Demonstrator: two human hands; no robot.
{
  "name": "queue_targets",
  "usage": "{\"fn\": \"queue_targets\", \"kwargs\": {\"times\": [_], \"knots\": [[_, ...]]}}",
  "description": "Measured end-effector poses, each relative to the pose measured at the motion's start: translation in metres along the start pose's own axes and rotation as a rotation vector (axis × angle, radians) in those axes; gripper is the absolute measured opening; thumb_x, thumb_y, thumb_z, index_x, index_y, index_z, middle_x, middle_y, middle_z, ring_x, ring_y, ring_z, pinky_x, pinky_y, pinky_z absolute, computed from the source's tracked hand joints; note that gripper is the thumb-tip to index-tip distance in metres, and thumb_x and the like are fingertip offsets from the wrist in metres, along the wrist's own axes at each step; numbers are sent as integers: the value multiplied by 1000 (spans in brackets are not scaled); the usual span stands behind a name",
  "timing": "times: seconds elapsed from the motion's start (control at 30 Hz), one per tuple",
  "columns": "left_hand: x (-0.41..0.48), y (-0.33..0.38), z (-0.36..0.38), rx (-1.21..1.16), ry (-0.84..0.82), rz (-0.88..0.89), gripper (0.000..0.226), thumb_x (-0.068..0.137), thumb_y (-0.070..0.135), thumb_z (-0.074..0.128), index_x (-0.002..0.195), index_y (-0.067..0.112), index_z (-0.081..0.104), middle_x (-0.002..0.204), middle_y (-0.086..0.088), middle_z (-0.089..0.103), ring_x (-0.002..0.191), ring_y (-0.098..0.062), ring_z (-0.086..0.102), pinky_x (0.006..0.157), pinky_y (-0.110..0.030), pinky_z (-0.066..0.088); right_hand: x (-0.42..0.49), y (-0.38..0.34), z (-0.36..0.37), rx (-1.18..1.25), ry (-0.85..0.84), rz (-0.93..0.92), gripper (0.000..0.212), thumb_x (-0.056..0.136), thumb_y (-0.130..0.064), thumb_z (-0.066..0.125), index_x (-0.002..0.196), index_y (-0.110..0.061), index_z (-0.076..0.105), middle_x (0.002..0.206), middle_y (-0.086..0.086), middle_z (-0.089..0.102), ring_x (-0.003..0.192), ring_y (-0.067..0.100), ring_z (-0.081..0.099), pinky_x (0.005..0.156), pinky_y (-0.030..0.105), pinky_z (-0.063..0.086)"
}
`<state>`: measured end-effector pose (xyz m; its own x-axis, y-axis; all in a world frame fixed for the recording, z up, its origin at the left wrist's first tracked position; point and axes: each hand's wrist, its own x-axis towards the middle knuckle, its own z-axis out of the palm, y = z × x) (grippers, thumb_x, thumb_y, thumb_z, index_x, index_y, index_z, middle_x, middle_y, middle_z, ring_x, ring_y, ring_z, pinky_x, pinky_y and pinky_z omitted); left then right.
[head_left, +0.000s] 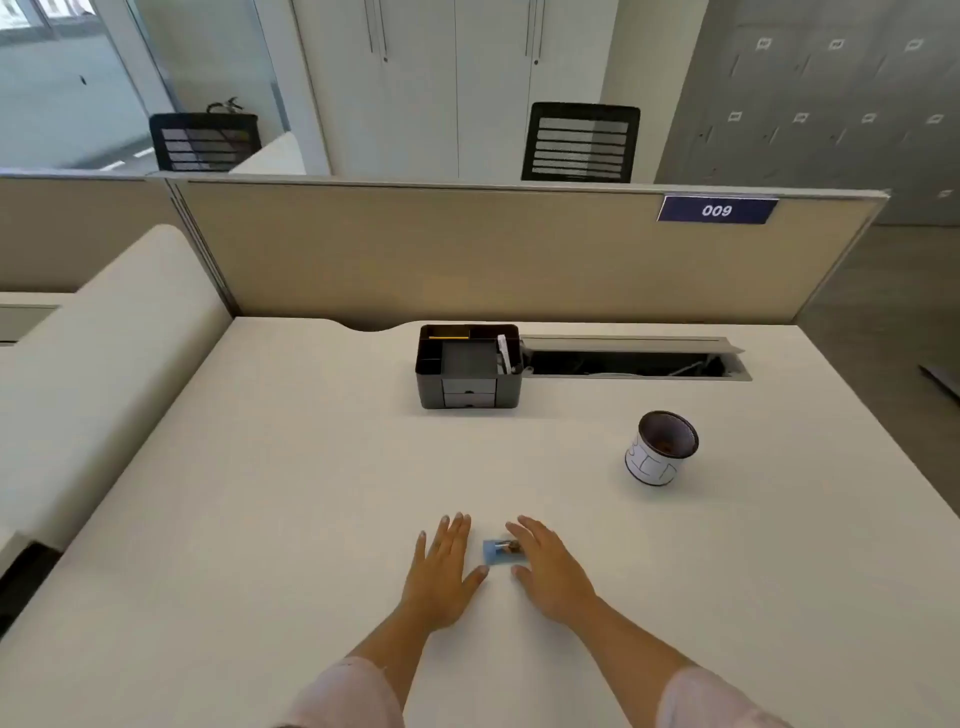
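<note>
A small blue packet (500, 554) with something dark on top lies flat on the cream desk (291, 499), near its front. My left hand (441, 569) lies flat on the desk just left of the packet, fingers straight and spread, thumb tip near the packet's lower left corner. My right hand (550, 566) lies flat on its right side, fingers straight; the fingers border or slightly overlap the packet's right edge. Neither hand grips anything.
A black desk organiser (468, 365) with small drawers stands at the back centre. Right of it is an open cable slot (634, 358). A white cup with a dark rim (660, 448) stands at the right. A beige partition (467, 249) closes the desk's far side.
</note>
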<state>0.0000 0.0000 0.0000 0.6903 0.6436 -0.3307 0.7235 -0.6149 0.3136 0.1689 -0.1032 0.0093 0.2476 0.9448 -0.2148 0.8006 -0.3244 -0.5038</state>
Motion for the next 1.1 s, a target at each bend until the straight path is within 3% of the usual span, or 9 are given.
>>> {"fn": "queue_targets", "kwargs": {"times": [0.17,0.33,0.6,0.7,0.8,0.87,0.93,1.0,1.1], "knots": [[-2,3,-3,-48,1,-4,74,99,55,23,154,17,-9,164,2,-11,150,-17,-14,120,-43,-9,4,-1,2,70,42,48,40,93,-16,56,134,-19,52,140,-2,44,127,17,46,98,33,48],[1,2,-11,-143,42,11,73,98,56,28,154,22,-2,164,4,-4,150,-16,-12,120,-42,-8,11,-6,0,64,97,117,28,92,-21,57,119,-23,63,114,-3,59,107,17,54,82,29,48],[13,48,-55,-619,171,-9,75,94,58,40,154,26,8,164,6,9,151,-17,-2,120,-44,-1,30,-40,-39,846,231,187,20,99,-21,51,119,-22,55,110,0,63,100,19,60,89,31,49],[21,71,-82,-903,204,-9,65,95,53,44,151,29,23,158,2,30,146,-22,26,119,-45,21,34,-52,-66,979,282,156,16,100,-27,50,115,-23,48,108,3,65,97,17,62,82,29,50],[26,85,-107,-1122,266,30,41,97,46,47,133,26,51,128,-3,64,117,-18,60,99,-31,46,36,-62,-88,974,275,81,15,100,-34,48,112,-27,44,107,0,69,100,17,65,80,25,51],[28,92,-121,-1205,306,69,32,95,44,51,117,23,61,107,0,72,103,-14,67,81,-20,53,37,-65,-99,967,256,58,14,100,-32,46,114,-30,42,108,-3,70,101,13,66,81,24,52],[29,96,-130,-1226,331,83,32,94,43,52,112,20,64,99,2,74,94,-10,70,68,-11,53,36,-66,-111,947,243,47,20,100,-34,47,118,-32,40,107,-7,70,98,8,68,78,20,51],[31,98,-137,-1212,338,75,30,97,40,50,113,19,63,100,5,73,91,-6,69,64,-7,49,36,-65,-124,866,270,35,24,98,-40,47,120,-31,42,107,-6,70,97,9,68,75,17,48],[35,97,-147,-1152,374,50,31,98,42,48,113,20,62,101,7,71,94,-6,64,74,-13,41,38,-61,-141,664,462,94,26,100,-44,40,119,-28,48,116,-2,66,100,13,62,72,18,46]]}}
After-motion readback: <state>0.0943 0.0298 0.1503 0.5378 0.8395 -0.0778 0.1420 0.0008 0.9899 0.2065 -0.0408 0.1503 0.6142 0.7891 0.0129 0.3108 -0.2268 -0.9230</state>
